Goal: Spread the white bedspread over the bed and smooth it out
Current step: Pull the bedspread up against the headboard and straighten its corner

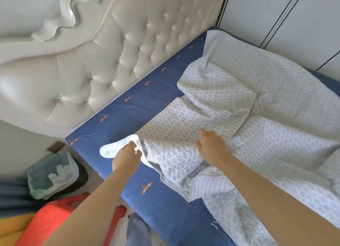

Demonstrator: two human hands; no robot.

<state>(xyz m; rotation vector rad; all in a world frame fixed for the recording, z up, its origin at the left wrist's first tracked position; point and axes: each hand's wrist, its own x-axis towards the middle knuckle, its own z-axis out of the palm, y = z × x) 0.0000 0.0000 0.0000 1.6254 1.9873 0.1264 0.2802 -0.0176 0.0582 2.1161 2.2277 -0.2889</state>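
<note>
On the bed, seen from the head camera, the white bedspread lies bunched and wrinkled over a blue sheet. Left hand pinches its turned-over corner near the headboard. Right hand rests flat on the cloth, fingers spread. A bin stands beside the bed.

Left hand seemingly pinching, right hand spread flat.

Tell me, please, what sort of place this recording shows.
Most likely a home bedroom: a bed with a blue bee-print sheet, a tufted cream headboard and a rumpled white bedspread, with a lined wastebasket beside it.
</note>
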